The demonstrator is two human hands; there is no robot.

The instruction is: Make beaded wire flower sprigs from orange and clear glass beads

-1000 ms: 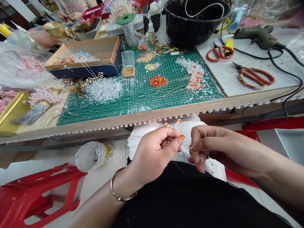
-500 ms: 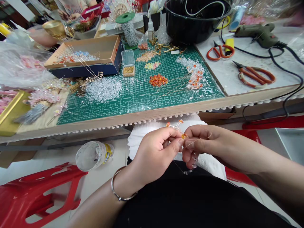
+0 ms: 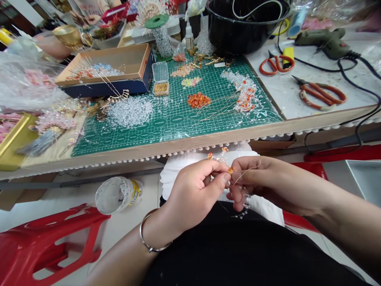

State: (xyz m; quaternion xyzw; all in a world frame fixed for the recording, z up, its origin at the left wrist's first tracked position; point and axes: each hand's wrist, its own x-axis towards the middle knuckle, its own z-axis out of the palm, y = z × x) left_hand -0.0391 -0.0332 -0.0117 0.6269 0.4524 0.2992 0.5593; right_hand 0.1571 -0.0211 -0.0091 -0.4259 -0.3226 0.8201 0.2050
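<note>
One pinched orange bead cluster (image 3: 231, 170), one fine wire (image 3: 245, 172)

Above the lap, the left grip (image 3: 195, 190) pinches the cluster between thumb and forefinger; the right grip (image 3: 262, 174) appears to pinch the wire just beside it. The step looks like twisting or threading wire there; the next move seems to call for a steady left hold and a snug pull. A second ago the hands were apart; now their fingertips meet. Beyond, loose orange beads (image 3: 199, 101) lie on the green cutting mat (image 3: 157, 133) atop the counter (image 3: 178, 145).
</note>
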